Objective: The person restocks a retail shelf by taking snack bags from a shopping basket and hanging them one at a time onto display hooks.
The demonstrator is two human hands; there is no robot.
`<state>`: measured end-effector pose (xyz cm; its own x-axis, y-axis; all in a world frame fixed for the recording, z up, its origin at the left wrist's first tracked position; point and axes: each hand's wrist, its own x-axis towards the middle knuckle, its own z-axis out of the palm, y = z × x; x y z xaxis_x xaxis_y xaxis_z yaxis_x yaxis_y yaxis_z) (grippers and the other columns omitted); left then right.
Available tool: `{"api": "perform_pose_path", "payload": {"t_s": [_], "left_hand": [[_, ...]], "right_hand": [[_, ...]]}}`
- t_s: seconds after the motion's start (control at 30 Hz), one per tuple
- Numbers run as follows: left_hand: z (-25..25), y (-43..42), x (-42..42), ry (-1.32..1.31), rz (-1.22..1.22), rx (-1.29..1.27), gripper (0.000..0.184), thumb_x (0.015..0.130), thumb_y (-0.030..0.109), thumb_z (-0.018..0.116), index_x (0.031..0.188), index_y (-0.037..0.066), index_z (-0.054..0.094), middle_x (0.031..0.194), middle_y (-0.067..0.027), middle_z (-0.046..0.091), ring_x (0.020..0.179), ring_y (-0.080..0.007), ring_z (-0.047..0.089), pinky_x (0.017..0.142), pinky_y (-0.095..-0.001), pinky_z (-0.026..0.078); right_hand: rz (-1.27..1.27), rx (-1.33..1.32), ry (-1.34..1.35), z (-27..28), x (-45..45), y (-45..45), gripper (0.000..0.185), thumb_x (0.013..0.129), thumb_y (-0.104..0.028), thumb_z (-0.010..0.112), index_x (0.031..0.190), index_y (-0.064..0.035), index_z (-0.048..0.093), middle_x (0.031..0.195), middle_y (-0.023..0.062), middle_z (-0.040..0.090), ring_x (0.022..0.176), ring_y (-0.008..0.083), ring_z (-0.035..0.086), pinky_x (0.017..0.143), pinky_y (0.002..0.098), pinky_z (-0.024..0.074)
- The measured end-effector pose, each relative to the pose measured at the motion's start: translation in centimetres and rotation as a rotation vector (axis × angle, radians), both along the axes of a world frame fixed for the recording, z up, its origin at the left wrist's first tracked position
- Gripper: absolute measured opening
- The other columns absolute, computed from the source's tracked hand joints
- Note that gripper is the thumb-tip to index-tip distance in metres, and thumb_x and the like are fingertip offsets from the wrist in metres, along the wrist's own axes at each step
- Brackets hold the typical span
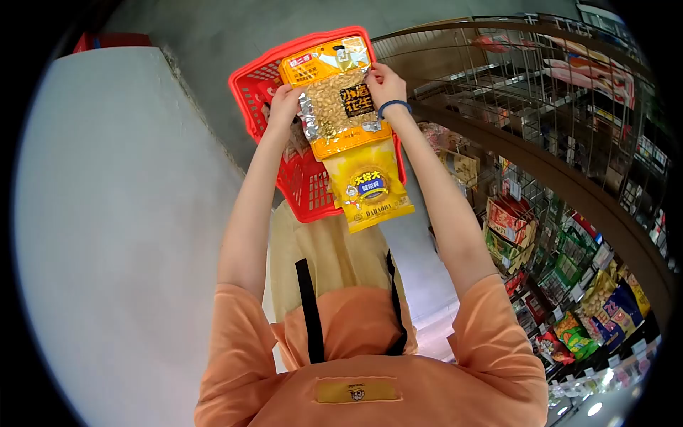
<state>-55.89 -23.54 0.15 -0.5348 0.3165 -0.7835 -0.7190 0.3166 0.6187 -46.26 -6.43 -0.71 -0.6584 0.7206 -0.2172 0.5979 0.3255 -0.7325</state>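
Centrally, the left hand [286, 107] and right hand [388, 85], set apart, grip opposite side edges of an orange-and-silver peanut bag with a clear window [334, 103]. The bag lies over a red plastic shopping basket [309, 188]; a yellow snack packet [370, 185] shows below it, nearer the wearer.
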Motion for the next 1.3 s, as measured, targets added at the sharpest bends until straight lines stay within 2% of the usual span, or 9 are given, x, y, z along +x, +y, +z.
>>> {"api": "perform_pose_path", "payload": {"t_s": [0.17, 0.37, 0.43, 0.57, 0.73, 0.83, 0.97, 1.17, 1.3], "left_hand": [[-0.6, -0.1, -0.5, -0.031, 0.041, 0.005, 0.031, 0.077, 0.023, 0.049, 0.103, 0.007, 0.045, 0.098, -0.0031, 0.048, 0.093, -0.0130, 0.043, 0.084, -0.0303, 0.033], [0.2, -0.2, -0.3, -0.112, 0.122, 0.005, 0.041, 0.077, 0.022, 0.051, 0.112, 0.005, 0.038, 0.103, -0.0052, 0.046, 0.099, -0.0152, 0.042, 0.085, -0.0307, 0.032], [0.7, -0.6, 0.4, 0.083, 0.178, 0.031, 0.045, 0.076, 0.023, 0.052, 0.114, 0.004, 0.036, 0.106, -0.0060, 0.046, 0.100, -0.0146, 0.042, 0.086, -0.0304, 0.032], [0.5, -3.0, 4.5, 0.256, 0.272, 0.095, 0.031, 0.077, 0.013, 0.052, 0.104, 0.001, 0.043, 0.099, -0.0085, 0.050, 0.090, -0.0143, 0.048, 0.077, -0.0243, 0.039], [0.5, -5.5, 10.5, 0.327, 0.173, -0.034, 0.021, 0.078, 0.010, 0.050, 0.097, 0.002, 0.047, 0.091, -0.0071, 0.053, 0.088, -0.0133, 0.049, 0.077, -0.0250, 0.039], [0.4, -5.2, 6.6, 0.445, 0.189, 0.026, 0.022, 0.077, 0.010, 0.050, 0.097, 0.001, 0.047, 0.094, -0.0081, 0.052, 0.087, -0.0140, 0.049, 0.077, -0.0250, 0.039], [2.3, -2.5, 0.1, 0.372, 0.166, 0.008, 0.037, 0.072, 0.016, 0.056, 0.104, 0.001, 0.042, 0.097, -0.0113, 0.051, 0.089, -0.0164, 0.049, 0.074, -0.0247, 0.040], [-2.0, -0.2, -0.9, 0.179, 0.082, -0.082, 0.042, 0.075, 0.020, 0.052, 0.110, -0.001, 0.040, 0.099, -0.0096, 0.051, 0.085, -0.0143, 0.050, 0.073, -0.0261, 0.040], [-4.9, 0.5, 1.1, 0.413, 0.230, -0.139, 0.039, 0.072, 0.021, 0.057, 0.100, -0.003, 0.046, 0.086, -0.0129, 0.057, 0.077, -0.0174, 0.055, 0.069, -0.0260, 0.043]], "right_hand": [[0.063, 0.082, -0.056, -0.6, -0.2, 0.5, 0.024, 0.067, -0.016, 0.056, 0.088, -0.0026, 0.058, 0.070, 0.0103, 0.056, 0.068, 0.0229, 0.055, 0.066, 0.0322, 0.0446], [-0.025, -0.120, -0.030, -0.1, 0.0, 0.8, 0.026, 0.067, -0.016, 0.058, 0.090, -0.0040, 0.058, 0.074, 0.0090, 0.057, 0.067, 0.0189, 0.056, 0.067, 0.0297, 0.0446], [0.003, -0.069, -0.003, 0.3, 0.0, 0.5, 0.027, 0.067, -0.016, 0.057, 0.091, -0.0043, 0.057, 0.075, 0.0078, 0.056, 0.066, 0.0177, 0.055, 0.065, 0.0287, 0.0446], [0.033, 0.013, 0.071, 2.2, 3.2, -1.2, 0.024, 0.069, -0.012, 0.056, 0.091, -0.0043, 0.054, 0.076, 0.0077, 0.056, 0.064, 0.0183, 0.054, 0.062, 0.0280, 0.0442], [0.007, -0.090, 0.075, 2.4, 8.1, -3.0, 0.019, 0.072, -0.006, 0.053, 0.091, -0.0050, 0.055, 0.079, 0.0080, 0.057, 0.067, 0.0170, 0.055, 0.061, 0.0259, 0.0438], [0.014, -0.030, 0.146, 2.0, 7.4, -1.4, 0.019, 0.073, -0.006, 0.052, 0.092, -0.0045, 0.056, 0.082, 0.0085, 0.058, 0.072, 0.0164, 0.056, 0.061, 0.0249, 0.0443], [0.063, -0.090, 0.130, 2.6, 3.3, 0.0, 0.027, 0.073, -0.011, 0.054, 0.099, -0.0030, 0.054, 0.089, 0.0122, 0.058, 0.080, 0.0193, 0.057, 0.068, 0.0269, 0.0454], [0.017, -0.075, -0.044, 0.3, 0.6, -1.4, 0.040, 0.069, -0.017, 0.057, 0.105, 0.0000, 0.049, 0.091, 0.0132, 0.056, 0.083, 0.0225, 0.056, 0.075, 0.0294, 0.0432], [0.024, 0.029, -0.051, -0.4, 0.1, -1.2, 0.041, 0.066, -0.018, 0.060, 0.102, -0.0013, 0.050, 0.091, 0.0116, 0.054, 0.079, 0.0208, 0.055, 0.072, 0.0299, 0.0437]]}}
